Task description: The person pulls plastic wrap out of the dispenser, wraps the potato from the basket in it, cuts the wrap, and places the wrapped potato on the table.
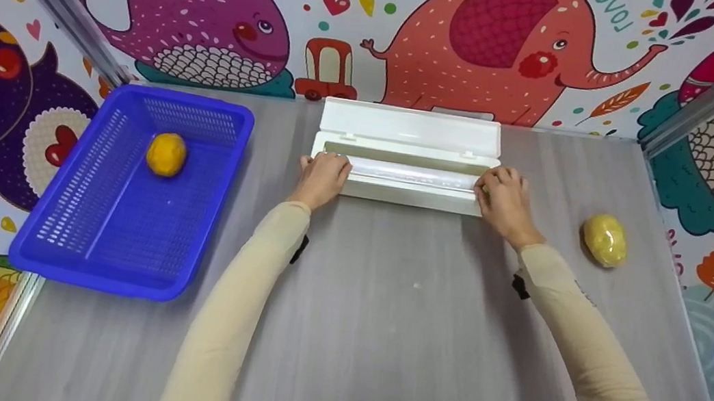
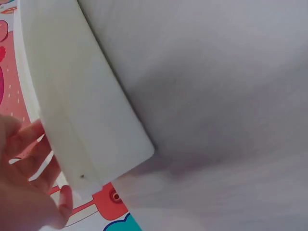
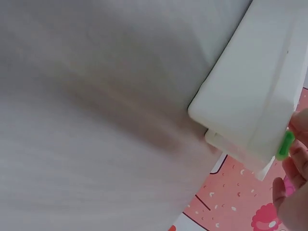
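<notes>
A white cling film box (image 1: 409,197) lies at the back of the table with its lid (image 1: 411,127) raised. Inside is a roll of clear cling film (image 1: 409,173). My left hand (image 1: 322,179) is at the box's left end, fingers bent and pinching the film's edge; the left wrist view shows the fingers (image 2: 36,161) behind the box rim, thumb hidden. At the other end my right hand (image 1: 505,199) pinches the film's edge in the same way. A green slider (image 3: 285,145) sits right at the right hand's fingertips.
A blue plastic basket (image 1: 207,208) stands on the left with a yellow fruit-like ball (image 1: 166,155) in it. To the right lies a yellow lump in shiny clear film (image 1: 605,241). Printed panels (image 1: 347,13) border the grey table (image 1: 400,344).
</notes>
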The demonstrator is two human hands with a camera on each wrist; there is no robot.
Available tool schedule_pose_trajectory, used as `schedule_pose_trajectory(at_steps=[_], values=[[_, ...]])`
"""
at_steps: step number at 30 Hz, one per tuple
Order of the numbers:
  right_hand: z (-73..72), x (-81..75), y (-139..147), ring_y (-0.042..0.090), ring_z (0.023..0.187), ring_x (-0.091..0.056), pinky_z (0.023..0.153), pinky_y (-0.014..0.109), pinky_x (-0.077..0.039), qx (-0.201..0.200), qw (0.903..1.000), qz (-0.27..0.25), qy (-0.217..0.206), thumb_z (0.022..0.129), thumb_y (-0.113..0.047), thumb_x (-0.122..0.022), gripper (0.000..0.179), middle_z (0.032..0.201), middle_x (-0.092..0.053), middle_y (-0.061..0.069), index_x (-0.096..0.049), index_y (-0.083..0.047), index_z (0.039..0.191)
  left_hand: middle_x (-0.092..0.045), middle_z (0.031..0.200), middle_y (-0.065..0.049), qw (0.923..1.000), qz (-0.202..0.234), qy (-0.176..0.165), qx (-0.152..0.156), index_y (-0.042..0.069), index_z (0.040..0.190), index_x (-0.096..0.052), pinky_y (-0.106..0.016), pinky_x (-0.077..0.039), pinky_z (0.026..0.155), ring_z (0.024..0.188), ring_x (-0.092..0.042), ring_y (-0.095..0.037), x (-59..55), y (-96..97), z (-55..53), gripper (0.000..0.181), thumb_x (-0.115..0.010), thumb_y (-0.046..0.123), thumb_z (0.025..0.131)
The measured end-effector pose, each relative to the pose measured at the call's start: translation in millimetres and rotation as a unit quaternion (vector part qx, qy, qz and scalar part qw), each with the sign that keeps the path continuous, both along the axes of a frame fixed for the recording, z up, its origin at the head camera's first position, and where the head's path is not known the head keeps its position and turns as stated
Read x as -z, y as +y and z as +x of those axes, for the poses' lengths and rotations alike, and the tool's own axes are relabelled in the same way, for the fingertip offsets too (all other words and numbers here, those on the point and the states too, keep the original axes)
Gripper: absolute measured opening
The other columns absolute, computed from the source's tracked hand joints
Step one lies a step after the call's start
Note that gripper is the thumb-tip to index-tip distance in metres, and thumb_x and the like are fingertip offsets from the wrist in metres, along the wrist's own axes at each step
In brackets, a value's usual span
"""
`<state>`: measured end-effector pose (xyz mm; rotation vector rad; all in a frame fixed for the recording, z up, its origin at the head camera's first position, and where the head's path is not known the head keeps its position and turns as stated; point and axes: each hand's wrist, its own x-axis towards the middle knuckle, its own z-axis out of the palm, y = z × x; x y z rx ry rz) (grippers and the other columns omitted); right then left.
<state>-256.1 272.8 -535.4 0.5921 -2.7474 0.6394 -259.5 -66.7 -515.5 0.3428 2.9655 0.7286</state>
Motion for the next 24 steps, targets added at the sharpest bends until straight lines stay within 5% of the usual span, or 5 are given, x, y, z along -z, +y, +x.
schedule_pose_trajectory(at_steps=[7,15,24], values=[[-3.3,-1.5,5.2,0.041,0.098,-0.045,0.083,0.053,-0.033,-0.011,0.9986,-0.020,-0.048,0.095,-0.005,-0.057,0.010,0.092,-0.055,0.020,-0.060,0.004,0.090,-0.068,0.094,-0.009,0.9998,0.016,-0.014,0.000,0.004,0.098,-0.069,-0.046,-0.033,0.084,0.091,-0.059,-0.026,-4.4,0.2,-12.1,0.018,-0.056,0.016,0.098],[-7.8,-10.5,7.7,0.035,0.096,-0.039,0.083,0.049,-0.028,-0.019,0.9902,-0.018,-0.137,0.087,-0.015,-0.063,0.020,0.091,-0.048,0.015,-0.054,0.002,0.092,-0.062,0.096,-0.011,0.9995,0.015,-0.025,0.011,0.002,0.101,-0.064,-0.043,-0.034,0.084,0.094,-0.054,-0.026,-6.2,-0.2,-21.0,0.011,-0.059,0.010,0.095],[-9.5,-15.9,3.6,0.038,0.097,-0.040,0.081,0.050,-0.030,-0.016,0.9884,-0.011,-0.151,0.092,-0.008,-0.062,0.016,0.091,-0.049,0.018,-0.054,0.005,0.094,-0.060,0.099,-0.013,0.9999,0.012,-0.008,0.007,0.001,0.102,-0.061,-0.044,-0.037,0.084,0.097,-0.056,-0.029,-4.8,-1.4,-25.7,0.010,-0.054,0.000,0.096]])
